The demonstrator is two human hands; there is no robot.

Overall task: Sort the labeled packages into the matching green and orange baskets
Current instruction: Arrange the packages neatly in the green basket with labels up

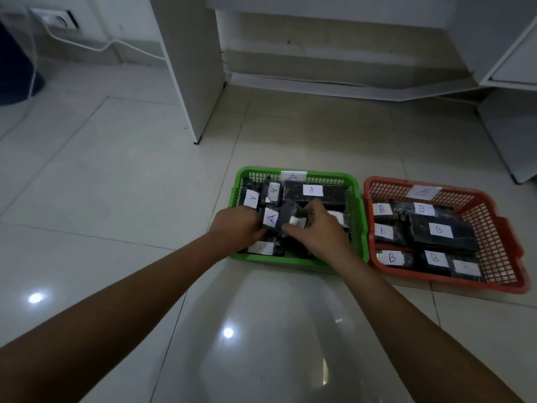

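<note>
Both hands are sunk into the green basket point(296, 261): an A-labelled black package point(271, 219) is gripped by the left hand point(236, 226), a blurred dark package point(290, 215) by the right hand point(316, 231). B-labelled packages point(440, 229) are held in the orange basket point(494, 228) alongside. Glossy pale floor tiles point(116, 175) are met by white cabinet panels point(193, 68).
</note>
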